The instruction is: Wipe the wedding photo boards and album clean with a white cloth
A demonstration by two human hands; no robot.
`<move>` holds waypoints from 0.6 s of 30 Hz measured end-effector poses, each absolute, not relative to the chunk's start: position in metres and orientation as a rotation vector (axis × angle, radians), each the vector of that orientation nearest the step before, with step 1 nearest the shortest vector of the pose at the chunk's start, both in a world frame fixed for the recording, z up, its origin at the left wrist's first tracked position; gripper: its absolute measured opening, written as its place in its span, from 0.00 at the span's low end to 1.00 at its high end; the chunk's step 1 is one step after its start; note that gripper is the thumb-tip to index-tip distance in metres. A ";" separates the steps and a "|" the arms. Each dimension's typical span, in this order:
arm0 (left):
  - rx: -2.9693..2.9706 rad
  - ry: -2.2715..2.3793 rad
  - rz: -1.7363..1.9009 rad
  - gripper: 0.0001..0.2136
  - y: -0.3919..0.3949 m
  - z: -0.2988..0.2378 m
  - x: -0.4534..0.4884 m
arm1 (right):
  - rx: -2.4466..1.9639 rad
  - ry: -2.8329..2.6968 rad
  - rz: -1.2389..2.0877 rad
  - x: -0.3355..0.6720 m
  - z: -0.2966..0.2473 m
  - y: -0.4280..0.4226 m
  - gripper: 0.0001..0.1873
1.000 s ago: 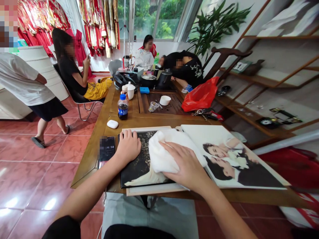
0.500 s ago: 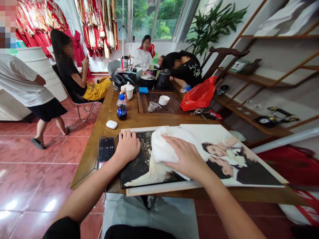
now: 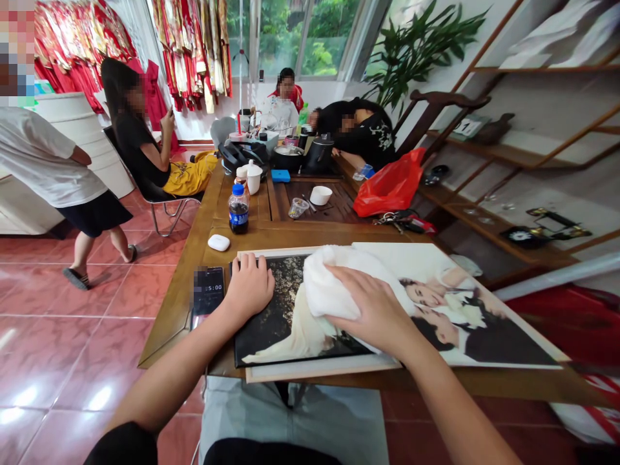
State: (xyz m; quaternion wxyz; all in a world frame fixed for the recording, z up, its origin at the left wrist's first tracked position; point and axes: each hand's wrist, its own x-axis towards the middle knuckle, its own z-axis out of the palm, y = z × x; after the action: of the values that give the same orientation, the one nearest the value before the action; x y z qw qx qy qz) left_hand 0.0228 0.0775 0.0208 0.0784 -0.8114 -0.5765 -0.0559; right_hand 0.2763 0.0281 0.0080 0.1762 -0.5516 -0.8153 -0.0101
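1. Dark photo (image 3: pixel 276 332) lies at six o'clock in view; the light photo (image 3: pixel 475 323) sits at its three o'clock.
2. Gentle, even strokes with the white cloth (image 3: pixel 325 290) would probably suit this surface best.
3. Left hand (image 3: pixel 250 285) rests palm-down at its ten o'clock edge, fingers slightly parted, gripping nothing.
4. Right hand (image 3: pixel 371 307), half-curled, holds the bunched cloth at its two o'clock.

Wooden tbl (image 3: pixel 290 234) has photo album (image 3: pixel 285 329), phone (image 3: pixel 208 290), white case (image 3: pixel 219 242), blue-cap btl (image 3: pixel 239 213) & red bag (image 3: pixel 392 187) on it.
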 end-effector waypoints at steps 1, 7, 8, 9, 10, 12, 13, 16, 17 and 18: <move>-2.432 -1.729 -0.166 0.17 0.077 0.021 0.023 | -1.557 -2.310 -0.048 0.278 0.006 0.019 0.41; -2.456 -1.743 -0.201 0.16 0.077 0.022 0.023 | -1.541 -2.352 -0.125 0.292 0.001 -0.027 0.46; -2.460 -1.745 -0.204 0.16 0.077 0.022 0.023 | -1.543 -2.356 -0.131 0.294 0.001 -0.030 0.46; -2.463 -1.746 -0.201 0.17 0.078 0.022 0.023 | -1.544 -2.358 -0.133 0.295 0.002 -0.031 0.46; -2.463 -1.748 -0.195 0.17 0.078 0.022 0.023 | -1.546 -2.358 -0.129 0.296 0.002 -0.030 0.46; -2.459 -1.749 -0.185 0.17 0.078 0.022 0.023 | -1.565 -2.355 -0.110 0.297 0.004 -0.022 0.45; -2.457 -1.747 -0.186 0.17 0.078 0.022 0.023 | -1.580 -2.348 -0.101 0.298 0.004 -0.015 0.44; -2.456 -1.738 -0.208 0.16 0.078 0.021 0.023 | -1.637 -2.310 -0.082 0.298 0.006 0.014 0.41; -2.457 -1.737 -0.218 0.16 0.078 0.020 0.023 | -1.649 -2.300 -0.072 0.299 0.007 0.025 0.40; -2.459 -1.737 -0.228 0.16 0.078 0.020 0.023 | -1.653 -2.293 -0.061 0.299 0.008 0.035 0.40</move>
State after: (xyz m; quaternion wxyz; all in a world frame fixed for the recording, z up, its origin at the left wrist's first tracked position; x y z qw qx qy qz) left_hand 0.0226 0.0784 0.0198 0.0612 -0.8128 -0.5744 -0.0753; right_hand 0.2990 0.0351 0.0078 0.1567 -0.5774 -0.8010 -0.0215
